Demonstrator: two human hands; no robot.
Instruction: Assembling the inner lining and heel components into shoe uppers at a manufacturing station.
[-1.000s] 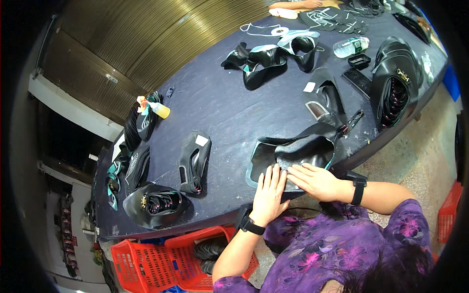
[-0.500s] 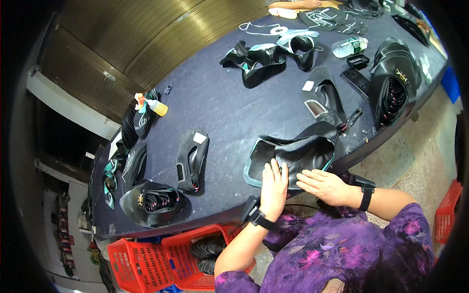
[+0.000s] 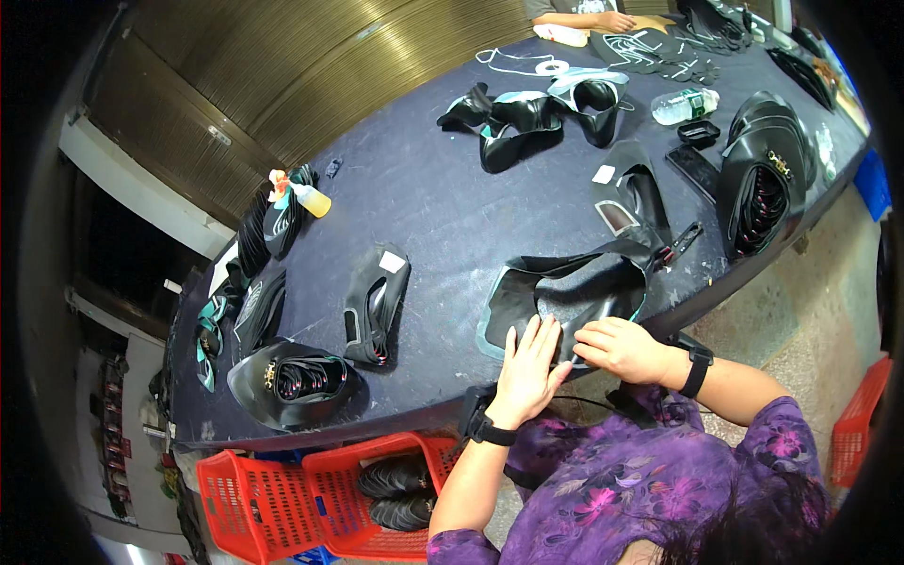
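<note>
our open, curved, teal-edged black leather shoe upper (image 3: 576,282) lies along the near edge of the dark blue-grey table (image 3: 461,226). our bare left hand (image 3: 530,372) rests on it, fingers straight, gripping nothing; our bare right hand (image 3: 626,350) has bent fingers, and we cannot tell if they pinch. uneven pressure could crease the leather; tugging toward us could drag it off. sliding it could catch the slim black tool (image 3: 686,245) nearby.

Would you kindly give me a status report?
Left hand extended, right hand curled, both at near edge of black piece. Another black upper close beyond.
</note>
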